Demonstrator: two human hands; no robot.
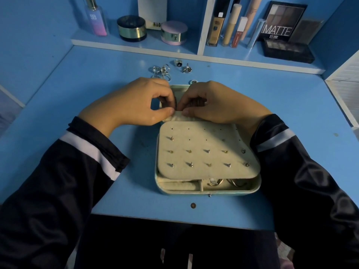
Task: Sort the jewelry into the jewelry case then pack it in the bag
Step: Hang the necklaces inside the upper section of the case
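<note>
Jewelry case (233,191) lies open on the desk (93,78), studs (191,164) seated in its earring panel (206,140). Left hand (136,102) and right hand (211,101) both pinch the cream flap (187,118) at the panel's far edge. Loose rings (161,71) lie unsorted behind; no bag in view, packing outstanding

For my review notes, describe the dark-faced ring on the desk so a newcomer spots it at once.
Find the open jewelry case mid-desk and look beyond it toward the shelf. The dark-faced ring lies nearest that shelf, between the tangled cluster of silver rings and the spiky ring; only it shows a round dark face.
</note>
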